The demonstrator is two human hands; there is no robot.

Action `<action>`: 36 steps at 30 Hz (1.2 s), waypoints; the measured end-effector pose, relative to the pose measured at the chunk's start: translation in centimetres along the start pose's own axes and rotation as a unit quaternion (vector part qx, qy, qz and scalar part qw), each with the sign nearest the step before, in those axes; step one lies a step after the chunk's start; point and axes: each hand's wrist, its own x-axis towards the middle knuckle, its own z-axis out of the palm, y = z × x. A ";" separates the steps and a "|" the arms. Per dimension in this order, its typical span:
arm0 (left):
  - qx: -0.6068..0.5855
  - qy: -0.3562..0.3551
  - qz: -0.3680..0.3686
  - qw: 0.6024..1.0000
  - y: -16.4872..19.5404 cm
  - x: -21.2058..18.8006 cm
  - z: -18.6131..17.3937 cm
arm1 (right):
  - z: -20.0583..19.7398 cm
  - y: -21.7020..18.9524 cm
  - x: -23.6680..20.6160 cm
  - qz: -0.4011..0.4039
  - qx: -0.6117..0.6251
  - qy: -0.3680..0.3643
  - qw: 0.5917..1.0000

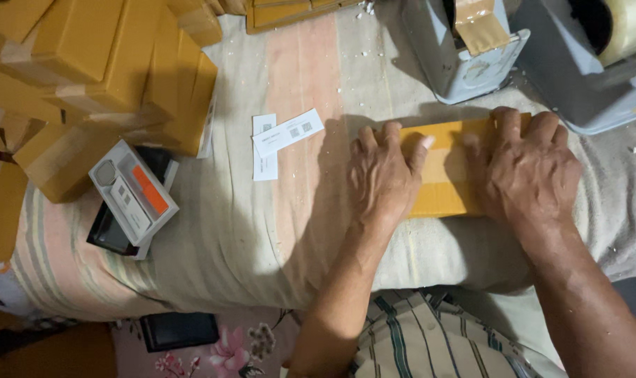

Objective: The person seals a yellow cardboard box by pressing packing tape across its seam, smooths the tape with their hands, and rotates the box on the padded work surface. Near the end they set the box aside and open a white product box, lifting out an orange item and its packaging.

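Pressing hands (451, 175) cover box (440, 168) edges.

The left hand (382, 175) and right hand (524, 171) cover most of the flat yellow-brown cardboard box (440, 175), hiding its ends. At the upper right, two grey tape dispensers (461, 59) are cut off by the top edge. The stack of yellow cardboard boxes (87, 63) runs off the upper left. The print on the white paper labels (286, 133) is too small to tell.
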 end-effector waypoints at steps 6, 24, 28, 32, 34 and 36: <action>-0.014 0.025 0.012 1.000 -0.5 0.2 0.5 | 0.1 -0.5 0.0 -0.006 -0.065 0.004 0.998; 0.002 0.015 0.019 1.000 -0.4 -0.1 0.3 | -1.1 -0.5 -0.1 -0.020 -0.012 0.035 0.999; -0.002 0.026 0.022 0.999 -0.1 -0.1 -0.1 | -0.9 -0.3 -0.3 -0.010 0.010 0.028 1.000; -0.010 0.012 0.013 1.000 0.0 -0.1 -0.2 | -0.6 -0.2 0.0 -0.045 -0.051 0.089 0.994; 0.009 -0.013 0.007 1.000 0.0 0.0 -0.1 | -0.5 -0.3 0.1 -0.024 -0.043 0.039 0.998; -0.010 0.009 0.018 1.000 -0.1 0.0 -0.1 | -0.6 -0.3 0.1 -0.002 -0.012 0.011 1.000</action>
